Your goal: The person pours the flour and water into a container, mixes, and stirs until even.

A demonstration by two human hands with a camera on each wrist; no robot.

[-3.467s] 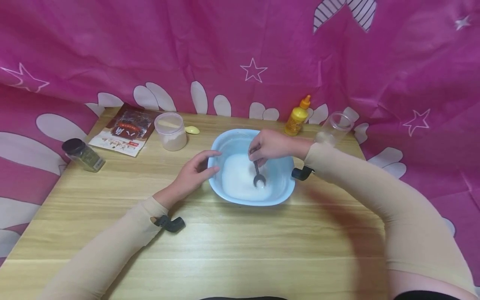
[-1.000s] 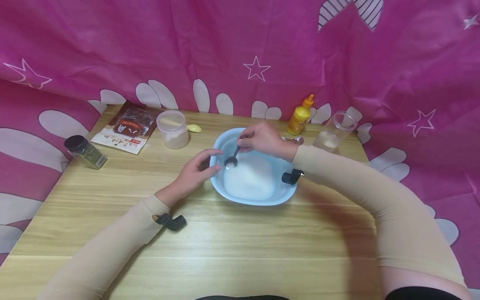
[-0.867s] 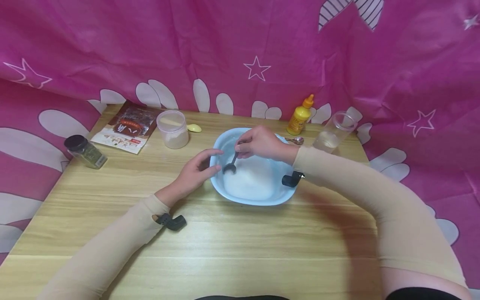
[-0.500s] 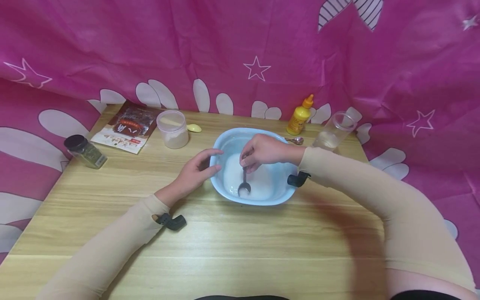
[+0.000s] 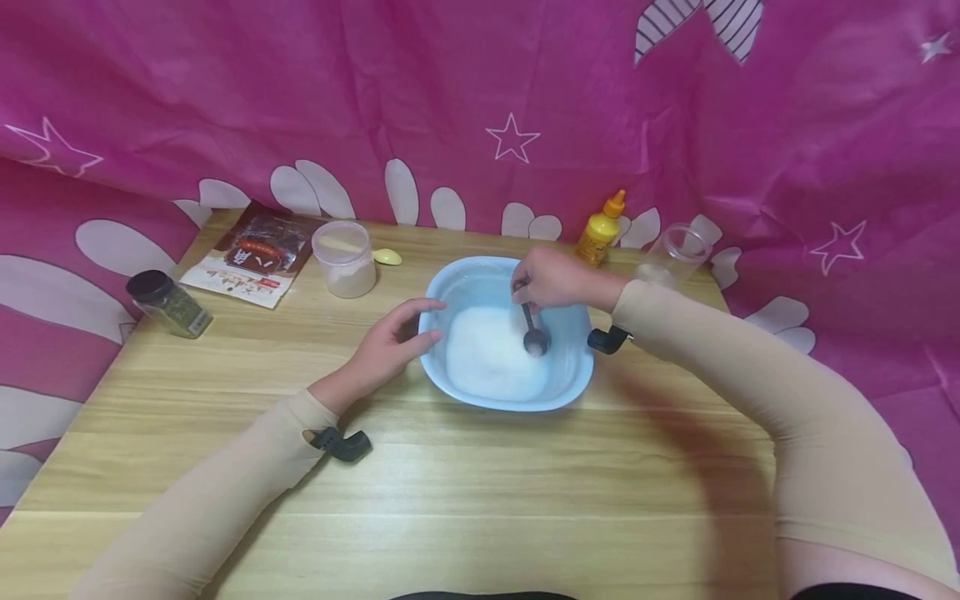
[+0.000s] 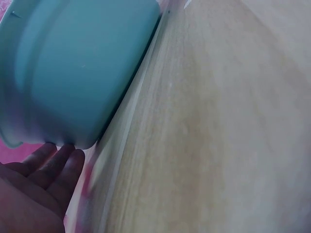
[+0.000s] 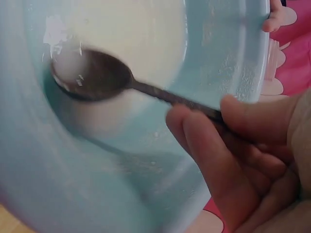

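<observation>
A light blue basin (image 5: pixel 507 405) with cloudy white liquid (image 5: pixel 487 354) stands on the wooden table. My right hand (image 5: pixel 558 279) pinches a dark spoon (image 5: pixel 536 340) by its handle, thumb against fingers. The spoon's bowl is down by the right part of the liquid; in the right wrist view some whitish liquid shows in the spoon (image 7: pixel 92 75). On the left, my left hand (image 5: pixel 390 342) rests at the basin's rim with thumb and index finger spread apart. The left wrist view shows its other fingers (image 6: pixel 63 170) fairly straight against the basin's outer wall (image 6: pixel 82 68).
Behind on the left are a black-lidded jar (image 5: pixel 171 304), a brown packet (image 5: pixel 255 254), a clear tub of white powder (image 5: pixel 345 262) and a yellow spoon (image 5: pixel 387 257). A yellow squeeze bottle (image 5: pixel 597 233) and a clear cup (image 5: pixel 675 254) stand back right. A pink curtain (image 5: pixel 450 100) hangs behind.
My right hand has carried the spoon round inside the basin, from the left side through the near side to the right. The left hand has stayed at the rim.
</observation>
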